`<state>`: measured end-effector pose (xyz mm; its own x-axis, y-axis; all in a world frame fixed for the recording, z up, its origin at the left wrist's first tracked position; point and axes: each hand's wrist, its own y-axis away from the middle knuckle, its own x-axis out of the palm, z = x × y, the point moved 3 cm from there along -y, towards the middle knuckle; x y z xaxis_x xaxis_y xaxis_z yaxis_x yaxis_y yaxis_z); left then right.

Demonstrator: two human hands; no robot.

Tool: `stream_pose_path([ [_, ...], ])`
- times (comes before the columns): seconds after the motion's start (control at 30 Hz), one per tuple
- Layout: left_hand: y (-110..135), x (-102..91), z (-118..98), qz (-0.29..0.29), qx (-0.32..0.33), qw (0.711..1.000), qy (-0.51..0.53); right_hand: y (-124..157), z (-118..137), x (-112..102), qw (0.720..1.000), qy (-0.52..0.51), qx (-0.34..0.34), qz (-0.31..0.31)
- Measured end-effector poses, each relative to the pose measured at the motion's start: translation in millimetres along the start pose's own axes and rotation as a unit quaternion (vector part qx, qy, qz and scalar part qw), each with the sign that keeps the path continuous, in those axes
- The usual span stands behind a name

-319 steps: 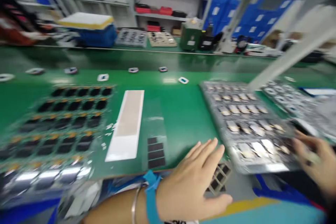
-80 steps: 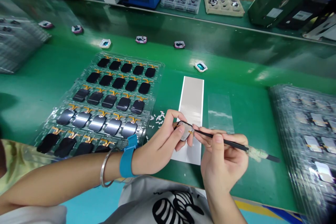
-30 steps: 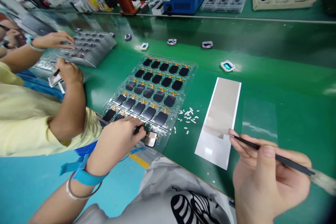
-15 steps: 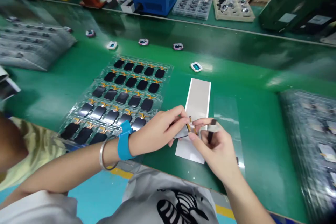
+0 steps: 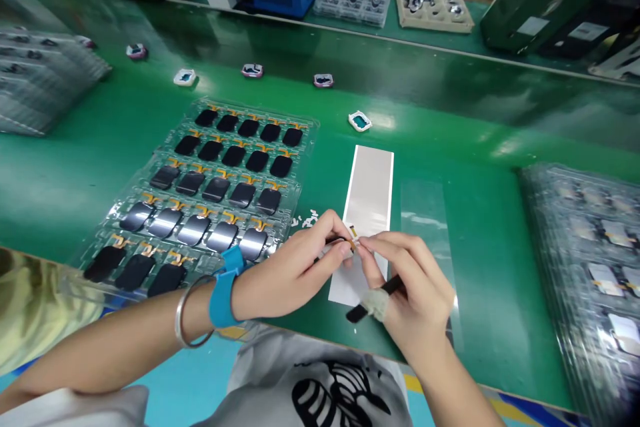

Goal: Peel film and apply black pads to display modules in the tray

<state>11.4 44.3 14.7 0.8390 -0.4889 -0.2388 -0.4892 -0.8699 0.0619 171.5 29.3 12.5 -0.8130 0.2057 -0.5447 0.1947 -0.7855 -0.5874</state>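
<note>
My left hand (image 5: pixel 305 267), with a blue wrist strap (image 5: pixel 227 287) and a silver bangle, is closed on a small dark display screen (image 5: pixel 330 247), mostly hidden by the fingers. The screen's orange flex cable (image 5: pixel 353 239) sticks out at the fingertips. My right hand (image 5: pixel 413 280) pinches at the cable's end, where a tiny white piece shows. Tucked in that hand is a dark stick-like tool (image 5: pixel 356 313) wrapped in pale tape; its kind is unclear. Under both hands lies a white-edged grey strip (image 5: pixel 371 180). To the left is a clear tray (image 5: pixel 309 140) of screens with orange cables.
Stacked clear trays stand at right (image 5: pixel 543 240) and far left (image 5: pixel 50 93). Several small watch-like cases, one white case (image 5: pixel 360 121) among them, line the back. A clear film (image 5: pixel 423 207) lies right of the strip. White scraps (image 5: pixel 306 219) lie near my left hand.
My right hand has turned, so the tape-wrapped tool now points down and left. Its fingertips have closed in on the cable. White scraps beside the tray have come into view as the camera shifted.
</note>
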Motion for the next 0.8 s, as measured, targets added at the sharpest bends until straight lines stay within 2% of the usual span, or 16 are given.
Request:
stream_pose_path([
  [0.17,2,0.3,2,-0.037,0.018,0.999,-0.029,3,-3,3,0.999,0.016,-0.01,0.044],
  [0.53,4,1.0,5,-0.088,0.019,0.995,-0.046,-3,-4,5,0.991,-0.057,0.015,0.117],
  [0.8,2,-0.6,10,-0.116,0.001,0.992,-0.045,-2,5,12,0.992,0.085,-0.039,0.085],
])
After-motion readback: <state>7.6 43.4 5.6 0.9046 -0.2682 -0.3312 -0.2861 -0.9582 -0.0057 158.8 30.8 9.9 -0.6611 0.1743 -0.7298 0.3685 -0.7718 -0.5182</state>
